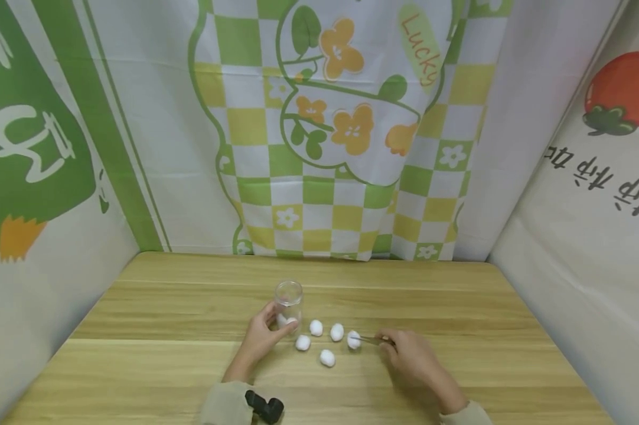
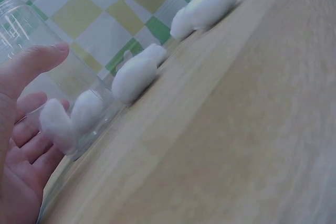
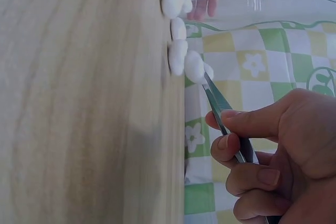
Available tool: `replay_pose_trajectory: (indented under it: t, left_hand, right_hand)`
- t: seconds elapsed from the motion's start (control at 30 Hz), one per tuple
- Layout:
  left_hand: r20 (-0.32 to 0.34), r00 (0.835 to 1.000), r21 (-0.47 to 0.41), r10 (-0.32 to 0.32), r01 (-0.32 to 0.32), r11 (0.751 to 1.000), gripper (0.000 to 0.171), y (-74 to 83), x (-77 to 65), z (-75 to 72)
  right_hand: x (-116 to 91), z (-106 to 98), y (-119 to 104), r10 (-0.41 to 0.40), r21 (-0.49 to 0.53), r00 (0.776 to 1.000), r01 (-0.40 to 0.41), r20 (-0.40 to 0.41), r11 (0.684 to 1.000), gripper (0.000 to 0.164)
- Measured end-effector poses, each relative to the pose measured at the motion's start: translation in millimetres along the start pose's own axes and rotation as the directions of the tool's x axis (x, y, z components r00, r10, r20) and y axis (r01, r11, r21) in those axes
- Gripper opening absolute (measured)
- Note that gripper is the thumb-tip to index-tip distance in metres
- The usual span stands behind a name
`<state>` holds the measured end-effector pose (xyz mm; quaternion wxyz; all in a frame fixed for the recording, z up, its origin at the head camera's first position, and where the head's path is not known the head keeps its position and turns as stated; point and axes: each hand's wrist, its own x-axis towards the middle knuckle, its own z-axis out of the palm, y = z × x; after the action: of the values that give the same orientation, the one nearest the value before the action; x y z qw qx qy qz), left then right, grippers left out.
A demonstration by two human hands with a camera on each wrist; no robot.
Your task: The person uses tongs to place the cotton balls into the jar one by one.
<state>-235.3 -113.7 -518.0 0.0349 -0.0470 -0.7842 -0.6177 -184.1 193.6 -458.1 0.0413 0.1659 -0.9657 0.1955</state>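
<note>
My left hand (image 1: 263, 335) holds a clear jar (image 1: 289, 295) upright on the table, thumb on the near side and fingers around the back. Two white cotton balls (image 2: 86, 111) show through its wall near the bottom. My right hand (image 1: 408, 352) pinches a pair of metal tweezers (image 3: 223, 109) between thumb and fingers. At the tweezers' tips is a cotton ball (image 1: 354, 339); whether they grip it firmly I cannot tell. Between the hands, several more cotton balls (image 1: 327, 358) lie on the table, the closest one (image 1: 303, 342) just right of the left thumb.
The wooden table (image 1: 155, 330) carries everything. A checked curtain (image 1: 319, 218) hangs behind its far edge, with printed cloth walls on the left (image 1: 117, 283) and right (image 1: 553, 277). A black device (image 1: 264, 407) sits at the left sleeve.
</note>
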Motion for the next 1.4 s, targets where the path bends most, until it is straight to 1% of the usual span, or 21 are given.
replay_pose_trajectory:
  t: [0.17, 0.33, 0.43, 0.63, 0.87, 1.2, 1.27, 1.4]
  left_hand:
    - [0.000, 1.000, 0.015, 0.004, -0.004, 1.000, 0.062, -0.5, 0.1, 0.3]
    - [0.008, 1.000, 0.025, 0.010, -0.010, 1.000, 0.063, 0.4, -1.3, -0.1]
    - [0.013, 1.000, 0.024, 0.010, -0.010, 1.000, 0.063, 1.2, -1.6, -0.5]
    - [0.016, 1.000, 0.017, 0.005, -0.005, 1.000, 0.061, 1.5, -1.8, -0.5]
    - [0.020, 1.000, 0.021, 0.005, -0.005, 1.000, 0.062, 2.3, -2.5, -1.1]
    - [0.025, 1.000, 0.014, 0.002, -0.002, 1.000, 0.061, 2.7, -2.9, -1.3]
    - [0.026, 1.000, 0.018, -0.001, 0.001, 1.000, 0.062, 2.8, -3.1, -1.4]
    - [0.027, 1.000, 0.024, -0.002, 0.002, 1.000, 0.063, 2.6, -2.9, -1.2]
  right_hand:
    - [1.5, -3.6, 1.4, 0.008, 0.041, 1.000, -0.009, 0.010, 0.999, 0.017]
    - [2.7, -4.0, 1.5, 0.014, 0.053, 1.000, -0.014, 0.003, 0.998, 0.018]
    - [3.7, -3.9, -1.7, 0.027, 0.046, 1.000, -0.027, -0.006, 0.999, 0.017]
    - [7.8, -3.5, -9.7, 0.024, 0.022, 0.999, -0.023, -0.045, 0.999, 0.018]
    - [14.5, -3.9, -15.7, 0.028, 0.038, 0.998, -0.026, -0.052, 0.999, 0.018]
    - [22.9, -12.1, -29.6, 0.053, 0.069, 0.997, -0.049, -0.060, 0.996, 0.018]
    - [25.2, -14.2, -33.4, 0.051, 0.082, 0.996, -0.045, -0.072, 0.996, 0.018]
    - [29.2, -16.9, -38.3, 0.019, 0.088, 0.992, -0.008, -0.125, 0.996, 0.016]
